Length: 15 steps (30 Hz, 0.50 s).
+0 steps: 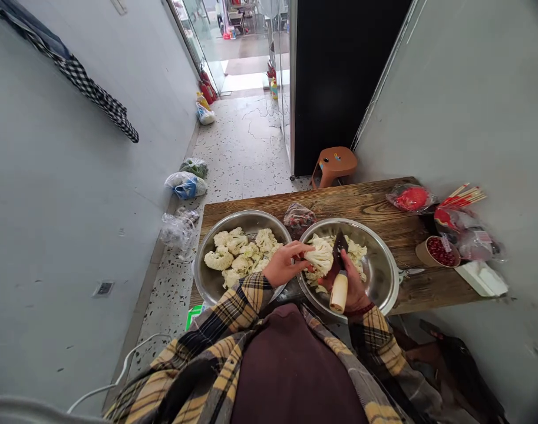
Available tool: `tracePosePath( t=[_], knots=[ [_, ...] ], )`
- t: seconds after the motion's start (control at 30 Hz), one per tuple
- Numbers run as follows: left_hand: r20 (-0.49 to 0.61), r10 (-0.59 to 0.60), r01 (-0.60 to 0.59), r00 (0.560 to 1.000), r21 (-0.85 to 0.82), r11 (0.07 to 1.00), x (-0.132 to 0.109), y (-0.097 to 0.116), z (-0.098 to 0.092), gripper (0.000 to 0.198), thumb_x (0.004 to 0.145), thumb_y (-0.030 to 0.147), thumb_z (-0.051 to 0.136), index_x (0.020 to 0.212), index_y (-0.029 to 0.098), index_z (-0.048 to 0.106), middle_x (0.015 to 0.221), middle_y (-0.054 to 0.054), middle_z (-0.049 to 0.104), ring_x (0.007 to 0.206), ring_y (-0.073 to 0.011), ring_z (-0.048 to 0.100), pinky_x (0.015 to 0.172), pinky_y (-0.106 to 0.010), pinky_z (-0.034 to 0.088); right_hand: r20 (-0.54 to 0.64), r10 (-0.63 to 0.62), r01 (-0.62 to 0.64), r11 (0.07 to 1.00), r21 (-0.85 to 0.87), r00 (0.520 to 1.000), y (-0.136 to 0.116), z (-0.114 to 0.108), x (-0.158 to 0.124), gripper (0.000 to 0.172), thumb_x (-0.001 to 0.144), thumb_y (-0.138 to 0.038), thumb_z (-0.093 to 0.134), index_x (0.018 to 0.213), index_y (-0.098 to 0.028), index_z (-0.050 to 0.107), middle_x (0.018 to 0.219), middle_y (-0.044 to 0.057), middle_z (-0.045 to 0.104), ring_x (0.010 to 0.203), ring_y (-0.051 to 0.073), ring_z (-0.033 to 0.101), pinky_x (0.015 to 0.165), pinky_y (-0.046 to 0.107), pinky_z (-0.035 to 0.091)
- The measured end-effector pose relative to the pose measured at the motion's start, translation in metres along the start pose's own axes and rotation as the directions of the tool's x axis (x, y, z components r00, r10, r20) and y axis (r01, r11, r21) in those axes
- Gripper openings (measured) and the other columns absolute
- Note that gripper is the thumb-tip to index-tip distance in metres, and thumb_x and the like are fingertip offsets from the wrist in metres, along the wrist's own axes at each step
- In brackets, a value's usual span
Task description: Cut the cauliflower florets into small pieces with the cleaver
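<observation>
My left hand (286,264) grips a piece of cauliflower (320,257) over the right-hand steel bowl (383,265). In my right hand (355,286) is a knife (339,291) with a pale wooden handle and a dark blade. The blade points away from me, close beside the cauliflower piece; whether it touches cannot be made out. Smaller cut cauliflower florets (356,252) lie in the bowl beneath my hands. To the left, a second steel bowl (202,277) holds several large cauliflower chunks (237,253).
Both bowls stand on a wooden table (361,203). Behind them lies a bagged dark bundle (299,217). Scissors (411,272), a tub of red beads or seeds (441,252) and a white box (481,278) are on the right. An orange stool (337,162) stands beyond the table.
</observation>
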<state>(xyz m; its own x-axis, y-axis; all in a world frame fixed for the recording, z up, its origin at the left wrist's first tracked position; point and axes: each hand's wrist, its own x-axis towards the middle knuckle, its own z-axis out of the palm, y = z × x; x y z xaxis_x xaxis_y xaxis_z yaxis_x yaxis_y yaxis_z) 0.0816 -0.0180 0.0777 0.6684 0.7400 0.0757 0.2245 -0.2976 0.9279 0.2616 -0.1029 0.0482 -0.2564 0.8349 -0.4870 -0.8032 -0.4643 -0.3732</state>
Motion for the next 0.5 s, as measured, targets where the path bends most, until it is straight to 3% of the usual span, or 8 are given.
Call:
tracePosePath(
  t=[0.13, 0.3, 0.4, 0.5],
  knots=[
    [-0.128, -0.177, 0.155, 0.976, -0.168, 0.974, -0.009, -0.008, -0.008, 0.028, 0.074, 0.036, 0.067, 0.092, 0.015, 0.067, 0.079, -0.004, 0.064, 0.072, -0.0143, 0.056, 0.068, -0.027, 0.044, 0.095, 0.096, -0.097, 0.995, 0.001, 0.991, 0.009, 0.005, 0.012, 0.055, 0.093, -0.058, 0.023, 0.127, -0.025, 0.050, 0.105, 0.009, 0.070, 0.086, 0.023, 0.069, 0.069, 0.038, 0.056],
    [-0.285, -0.491, 0.304, 0.823, -0.509, 0.805, -0.029, -0.016, -0.029, 0.034, 0.070, 0.048, 0.067, 0.075, 0.015, 0.059, 0.061, 0.002, 0.057, 0.055, -0.0094, 0.049, 0.056, -0.023, 0.039, 0.121, 0.027, -0.015, 0.996, -0.093, 0.992, 0.016, 0.011, 0.019, 0.045, 0.092, -0.055, 0.034, 0.124, -0.028, 0.053, 0.120, 0.006, 0.064, 0.101, 0.024, 0.065, 0.081, 0.043, 0.054],
    [-0.366, -0.521, 0.320, 0.771, -0.484, 0.814, -0.040, -0.018, -0.036, 0.034, 0.066, 0.047, 0.069, 0.068, 0.016, 0.055, 0.057, 0.004, 0.053, 0.053, -0.0085, 0.045, 0.053, -0.022, 0.036, 0.100, -0.110, 0.127, 0.975, -0.180, 0.989, 0.022, 0.025, 0.021, 0.041, 0.090, -0.053, 0.042, 0.116, -0.026, 0.060, 0.130, 0.004, 0.057, 0.115, 0.023, 0.057, 0.092, 0.040, 0.051],
    [-0.418, -0.470, 0.344, 0.777, -0.344, 0.874, -0.047, -0.018, -0.036, 0.033, 0.066, 0.045, 0.069, 0.065, 0.015, 0.055, 0.055, 0.004, 0.050, 0.053, -0.0083, 0.042, 0.052, -0.022, 0.034, 0.109, -0.178, 0.201, 0.943, -0.265, 0.978, 0.031, 0.044, 0.027, 0.039, 0.086, -0.052, 0.051, 0.113, -0.026, 0.061, 0.131, 0.003, 0.056, 0.124, 0.022, 0.049, 0.094, 0.040, 0.050]
  ],
)
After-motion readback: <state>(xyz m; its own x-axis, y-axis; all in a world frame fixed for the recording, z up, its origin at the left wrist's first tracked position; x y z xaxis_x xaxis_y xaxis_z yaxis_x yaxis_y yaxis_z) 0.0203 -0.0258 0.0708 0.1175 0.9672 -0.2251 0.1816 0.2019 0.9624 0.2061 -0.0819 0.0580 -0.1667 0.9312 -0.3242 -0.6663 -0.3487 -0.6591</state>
